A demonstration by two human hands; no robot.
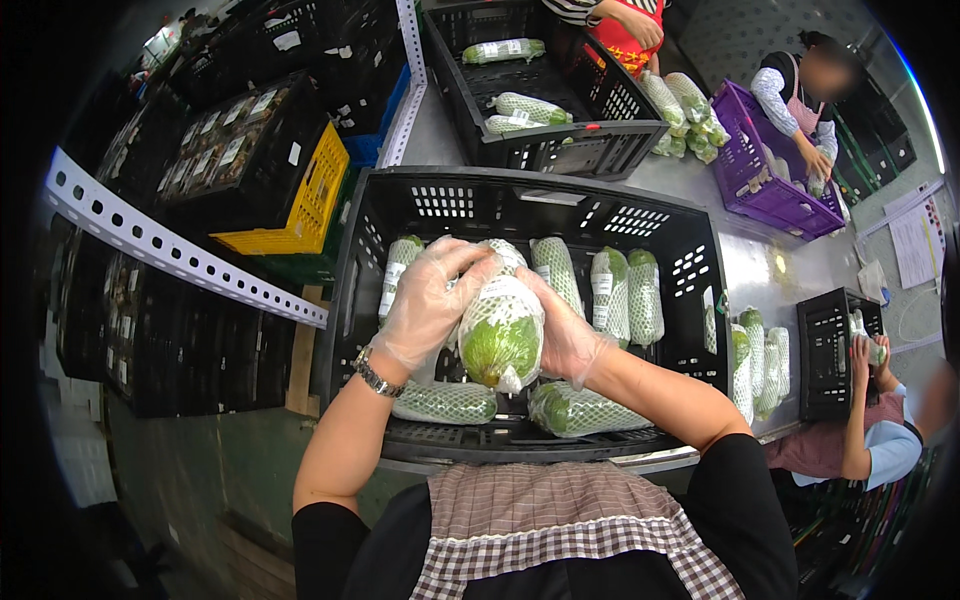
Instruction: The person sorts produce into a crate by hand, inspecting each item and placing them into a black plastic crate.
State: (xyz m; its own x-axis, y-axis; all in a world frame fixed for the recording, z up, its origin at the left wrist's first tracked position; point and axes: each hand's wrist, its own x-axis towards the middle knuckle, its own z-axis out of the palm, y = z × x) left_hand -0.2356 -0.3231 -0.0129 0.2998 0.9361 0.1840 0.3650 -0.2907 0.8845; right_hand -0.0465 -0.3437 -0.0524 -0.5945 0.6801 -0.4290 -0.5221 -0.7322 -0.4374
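Note:
Both my hands wear clear plastic gloves and hold one green gourd-like vegetable (pixel 501 337) in white foam netting and clear wrap, raised above a black plastic crate (pixel 540 180). My left hand (pixel 439 300) grips its left side and top; my right hand (pixel 562 330) supports its right side. Inside the crate, similar netted vegetables stand or lean along the far side, among them one with a label (pixel 610 292) and one at the right (pixel 645 296). Two others lie flat along the near side, one at the left (pixel 446 403) and one at the right (pixel 585 410).
Beyond stands another black crate (pixel 600 150) with several wrapped vegetables. A purple crate (pixel 780 199) and a small black crate (pixel 814 352) are at the right, with co-workers' hands at them. Wrapped vegetables (pixel 769 367) lie beside my crate. A perforated metal rail (pixel 180 244) runs at the left.

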